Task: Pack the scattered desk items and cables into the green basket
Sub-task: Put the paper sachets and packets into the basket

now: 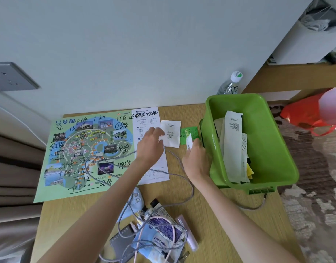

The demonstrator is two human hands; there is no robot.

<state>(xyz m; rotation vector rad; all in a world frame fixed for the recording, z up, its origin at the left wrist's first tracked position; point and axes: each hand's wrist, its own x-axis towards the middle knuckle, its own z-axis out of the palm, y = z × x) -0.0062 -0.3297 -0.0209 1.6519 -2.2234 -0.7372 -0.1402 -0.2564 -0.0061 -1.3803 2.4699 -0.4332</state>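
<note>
The job is barely under way, by the look of it. The green basket (267,141) sits at the right end of the worktop (72,215) with only a sheaf of paper slips and packets (232,145) in it.

The left hand (151,143) seems to pinch the edge of a white sachet (171,133) lying flat on the worktop. The right hand (196,158) holds a small white packet (189,143) just beside the basket's near wall, over a green card (192,130).

Most things are left to pack: the grey braided cable (190,185) trailing across the worktop, the pink cable (159,218), a baby wipes pack (159,242), a lilac tube (188,236), a grey box (121,242) and the scribbled-on map (83,152).
</note>
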